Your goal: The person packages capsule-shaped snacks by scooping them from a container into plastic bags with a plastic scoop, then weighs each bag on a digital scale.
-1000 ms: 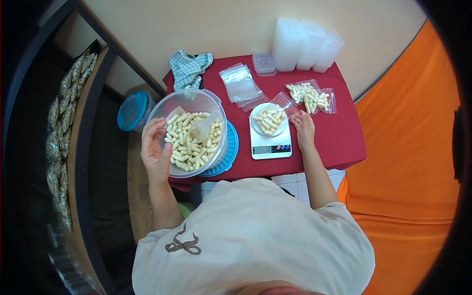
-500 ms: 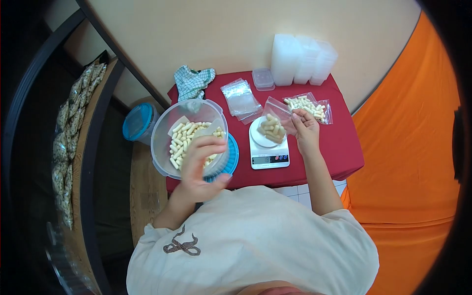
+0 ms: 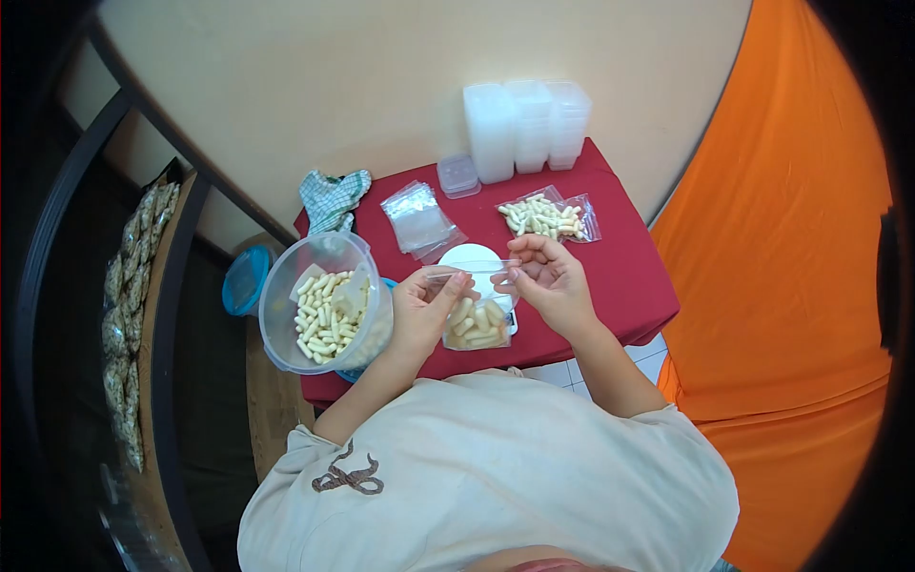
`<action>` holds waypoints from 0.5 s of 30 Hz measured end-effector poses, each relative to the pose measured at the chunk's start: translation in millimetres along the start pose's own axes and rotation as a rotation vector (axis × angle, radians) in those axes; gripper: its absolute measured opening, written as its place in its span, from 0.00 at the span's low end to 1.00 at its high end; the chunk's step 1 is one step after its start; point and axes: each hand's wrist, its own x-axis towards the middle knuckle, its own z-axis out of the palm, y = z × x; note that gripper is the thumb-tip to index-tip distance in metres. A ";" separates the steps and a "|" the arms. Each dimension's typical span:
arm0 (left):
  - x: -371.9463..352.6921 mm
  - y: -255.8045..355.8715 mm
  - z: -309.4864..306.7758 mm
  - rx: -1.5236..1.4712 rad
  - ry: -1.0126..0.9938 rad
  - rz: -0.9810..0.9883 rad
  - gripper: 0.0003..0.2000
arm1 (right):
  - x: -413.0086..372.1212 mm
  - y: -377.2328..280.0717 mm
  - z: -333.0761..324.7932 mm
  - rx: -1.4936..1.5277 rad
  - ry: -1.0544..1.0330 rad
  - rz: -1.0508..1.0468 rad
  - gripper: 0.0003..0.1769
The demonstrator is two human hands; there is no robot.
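A clear plastic bag with several pale, finger-shaped pieces at its bottom hangs between my hands, in front of the scale. My left hand pinches the bag's top left edge. At the top right corner, my right hand pinches it between thumb and finger. Behind the bag, the white kitchen scale is partly covered, its display mostly hidden. Left of my left hand, a large clear tub holds many more pale pieces and a whitish scoop.
Filled bags lie at the back right of the red-covered table. Flat bags, a small lidded box, stacked containers and a checked cloth line the back. A blue-lidded bucket stands left.
The bag has come off the scale area toward my body. My left hand has moved from over the tub to the bag's top edge. The view has shifted.
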 end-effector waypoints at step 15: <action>9.6 -30.4 38.6 -0.064 0.017 0.087 0.07 | -1.7 -2.3 -39.2 -0.283 -0.048 -0.222 0.22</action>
